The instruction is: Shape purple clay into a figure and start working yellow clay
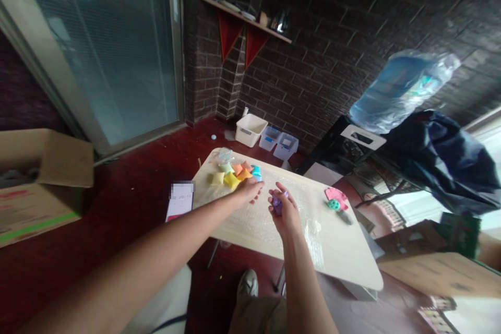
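Note:
My right hand [287,210] is closed around a small purple object [278,202], soft-looking and partly hidden by the fingers. My left hand [250,190] is stretched over the table with its fingers apart, beside a group of small pillow-shaped sachets. Nearest to it are a blue sachet [256,171] and an orange sachet [245,175]. A yellow sachet [231,181], a pale yellow one [218,178] and a pale green one [226,168] lie farther left. Bubble wrap [245,222] is spread on the table under both hands.
The pale table [340,255] holds a pink item [335,195], a green ball [333,204] and a grey object [345,217] at right. A phone [180,202] is at the left edge. Bins [250,130] stand behind; a cardboard box [43,193] sits left.

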`<state>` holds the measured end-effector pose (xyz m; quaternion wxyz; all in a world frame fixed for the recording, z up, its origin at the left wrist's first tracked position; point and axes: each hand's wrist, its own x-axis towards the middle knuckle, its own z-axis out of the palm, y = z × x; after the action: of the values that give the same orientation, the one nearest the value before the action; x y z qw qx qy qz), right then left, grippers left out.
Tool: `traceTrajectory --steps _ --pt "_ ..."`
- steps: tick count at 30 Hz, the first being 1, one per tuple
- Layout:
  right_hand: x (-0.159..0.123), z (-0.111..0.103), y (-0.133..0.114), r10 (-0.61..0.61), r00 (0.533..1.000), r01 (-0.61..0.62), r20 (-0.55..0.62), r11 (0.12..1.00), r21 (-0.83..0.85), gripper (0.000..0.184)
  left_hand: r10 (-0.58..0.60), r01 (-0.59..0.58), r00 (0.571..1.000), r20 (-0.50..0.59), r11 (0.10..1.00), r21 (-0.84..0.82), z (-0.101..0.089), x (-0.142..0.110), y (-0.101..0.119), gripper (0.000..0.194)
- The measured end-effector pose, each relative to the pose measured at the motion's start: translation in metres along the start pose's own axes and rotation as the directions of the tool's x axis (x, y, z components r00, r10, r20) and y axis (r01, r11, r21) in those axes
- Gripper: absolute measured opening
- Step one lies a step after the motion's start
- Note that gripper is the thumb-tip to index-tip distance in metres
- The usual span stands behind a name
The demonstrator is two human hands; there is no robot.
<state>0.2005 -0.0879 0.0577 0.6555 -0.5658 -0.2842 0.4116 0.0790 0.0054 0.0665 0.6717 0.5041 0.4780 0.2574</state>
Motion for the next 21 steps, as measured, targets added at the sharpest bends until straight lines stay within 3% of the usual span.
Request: traceTrajectory --steps 6,10,13,19,21 --pt "-0.012 -0.008 0.005 -0.058 0.994 0.058 -0.088 0.998 -0.01 0.04 -0.152 0.21 0.972 0.179 0.903 -0.375 0.036 -0.04 -0.029 0.039" --pt "-0.019 -0.007 0.016 -0.102 0.99 0.089 -0.1 0.988 -0.126 0.062 -0.196 0.322 0.941 0.277 0.767 -0.554 0.037 -0.044 -0.049 0.045" --pt "-0.016 0.001 0.027 -0.172 0.979 0.138 -0.111 0.954 -0.265 0.051 -0.201 0.363 0.929 0.31 0.646 -0.671 0.031 -0.035 -0.061 0.046" --pt "0.008 0.029 0.038 -0.318 0.948 0.263 -0.023 0.821 -0.506 0.035 -0.113 0.324 0.945 0.307 0.454 -0.83 0.032 -0.012 -0.056 0.038" --pt "0.011 0.04 0.039 -0.405 0.909 0.376 0.099 0.695 -0.613 0.033 -0.034 0.273 0.958 0.283 0.402 -0.874 0.03 -0.008 -0.051 0.035"
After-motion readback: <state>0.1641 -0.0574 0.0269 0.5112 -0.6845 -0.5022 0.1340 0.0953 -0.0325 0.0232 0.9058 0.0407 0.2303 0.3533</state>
